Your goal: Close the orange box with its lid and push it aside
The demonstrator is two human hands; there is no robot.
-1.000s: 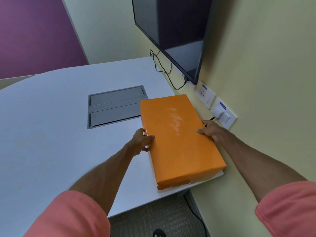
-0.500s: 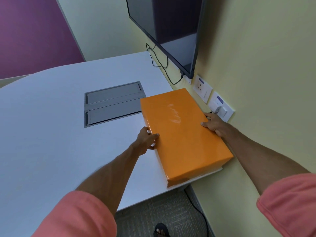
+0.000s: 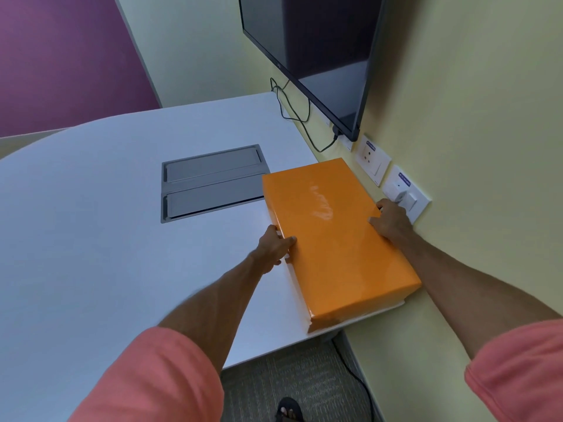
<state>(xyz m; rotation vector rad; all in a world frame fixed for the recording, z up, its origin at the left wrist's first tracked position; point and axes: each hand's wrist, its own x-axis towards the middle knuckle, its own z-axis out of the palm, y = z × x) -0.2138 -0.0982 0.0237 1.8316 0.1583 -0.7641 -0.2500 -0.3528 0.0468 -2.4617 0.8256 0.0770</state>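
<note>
The orange box (image 3: 335,239) lies closed under its glossy orange lid on the white table (image 3: 106,239), at the table's right end against the yellow wall. Its near right corner reaches the table's corner. My left hand (image 3: 274,248) grips the box's left long side, thumb on the lid's top edge. My right hand (image 3: 391,222) holds the right long side, squeezed between the box and the wall.
A grey cable hatch (image 3: 210,182) is set into the table just left of the box. Wall sockets (image 3: 405,193) sit right behind my right hand. A dark screen (image 3: 320,56) hangs above with a cable (image 3: 292,114) dangling down. Carpet shows below the table's edge.
The box has slid to the right and a little farther away, ending tight against the wall. Both hands moved with it and kept their hold on its sides.
</note>
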